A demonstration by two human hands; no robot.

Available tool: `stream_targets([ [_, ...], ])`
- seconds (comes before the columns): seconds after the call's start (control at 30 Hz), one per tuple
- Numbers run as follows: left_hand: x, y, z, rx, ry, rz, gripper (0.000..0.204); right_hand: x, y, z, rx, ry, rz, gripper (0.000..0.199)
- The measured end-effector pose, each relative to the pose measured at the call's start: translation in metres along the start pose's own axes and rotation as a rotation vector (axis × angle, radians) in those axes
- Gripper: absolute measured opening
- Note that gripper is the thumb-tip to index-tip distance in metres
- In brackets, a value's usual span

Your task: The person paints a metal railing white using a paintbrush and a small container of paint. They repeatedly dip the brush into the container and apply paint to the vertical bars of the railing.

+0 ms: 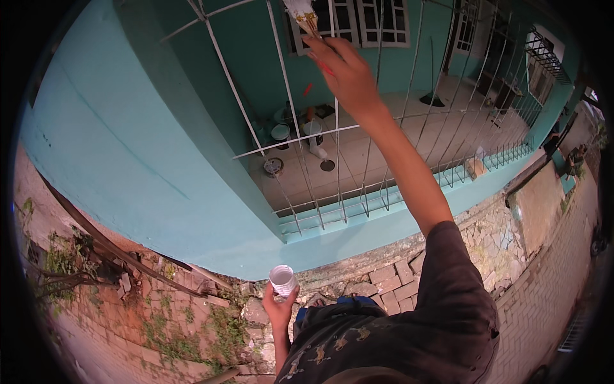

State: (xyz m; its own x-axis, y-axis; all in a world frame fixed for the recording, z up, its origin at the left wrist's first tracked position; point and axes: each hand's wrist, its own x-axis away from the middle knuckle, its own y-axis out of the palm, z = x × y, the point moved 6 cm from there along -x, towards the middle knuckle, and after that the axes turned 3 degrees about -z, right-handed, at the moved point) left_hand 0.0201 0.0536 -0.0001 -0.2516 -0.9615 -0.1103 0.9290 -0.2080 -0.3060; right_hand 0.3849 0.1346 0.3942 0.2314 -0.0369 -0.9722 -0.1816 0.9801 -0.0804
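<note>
Raised to the top of the view, my right hand (pixel 348 80) is closed around a paintbrush (pixel 307 22). Its bristle end looks white and points up, against or close to the metal window bars (pixel 277 48); I cannot tell whether it touches them. A bit of red shows under my fingers. Low down, close to my body, my left hand (pixel 279 312) grips a small white cup (pixel 282 276) from the side. The cup is upright with its mouth open, and white shows inside it.
A light teal wall (pixel 109 141) stands at the left, joining a low teal ledge (pixel 358 230) under the bars. Behind the bars are buckets (pixel 280 132), a round tin (pixel 273 167) and a dark broom (pixel 432 99). Stone paving (pixel 387 281) and weeds (pixel 166 336) lie below.
</note>
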Motion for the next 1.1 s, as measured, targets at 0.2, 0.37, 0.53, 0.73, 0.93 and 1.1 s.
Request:
stream_targets([
  [0.2,0.002,0.004,0.004,0.036,-0.006,-0.012,0.049,-0.005,-0.011,0.007,0.025,0.022,0.013,0.039],
  [0.37,0.003,0.006,0.003,0.018,0.041,-0.007,0.046,0.012,-0.01,0.005,-0.015,0.088,-0.117,0.037],
  [0.53,0.006,0.011,0.012,0.078,0.035,-0.011,0.045,0.0,-0.027,0.021,-0.688,0.353,0.271,0.025],
  [0.73,0.007,0.015,0.021,0.046,0.01,-0.037,0.048,-0.024,0.018,0.039,-1.303,0.602,0.596,0.03],
  [0.93,0.012,0.008,0.02,-0.001,-0.006,-0.015,0.049,0.004,0.007,0.023,-1.083,0.811,0.658,0.033],
  [1.1,0.018,0.002,0.019,0.018,-0.009,0.023,0.048,-0.011,-0.004,0.019,-0.994,0.631,0.656,0.034],
])
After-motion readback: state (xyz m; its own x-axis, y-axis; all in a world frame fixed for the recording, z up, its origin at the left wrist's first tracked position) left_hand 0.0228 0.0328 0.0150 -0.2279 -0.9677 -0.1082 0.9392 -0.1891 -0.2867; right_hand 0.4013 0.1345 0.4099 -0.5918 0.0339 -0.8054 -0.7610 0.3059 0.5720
